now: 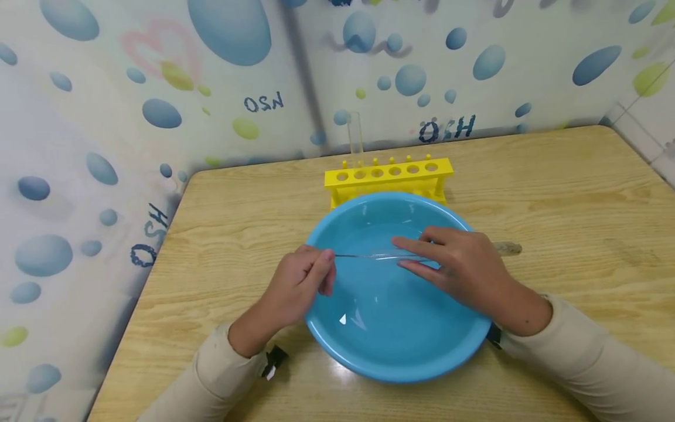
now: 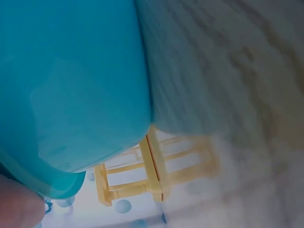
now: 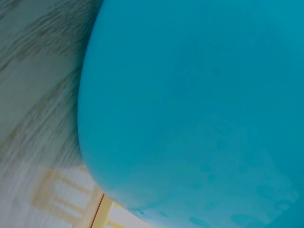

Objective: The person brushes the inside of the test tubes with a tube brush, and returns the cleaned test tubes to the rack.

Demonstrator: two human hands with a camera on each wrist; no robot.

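A clear glass tube (image 1: 387, 256) is held level over a round blue basin (image 1: 398, 369) in the head view. My right hand (image 1: 464, 266) pinches it between thumb and fingers above the basin's right side. The thin twisted wire (image 1: 348, 255) of a brush runs into the tube from the left. My left hand (image 1: 303, 281) grips that wire's left end at the basin's left rim. Beyond the right hand shows a fuzzy, beige bristle end (image 1: 508, 248); the hand hides how it joins the wire. Both wrist views mostly show the basin's outer wall.
Behind the basin stands a yellow test tube rack (image 1: 390, 176) with one upright glass test tube (image 1: 355, 138) in it. The wooden table (image 1: 237, 234) meets a patterned wall (image 1: 316, 76) at the back and left. The basin contains water.
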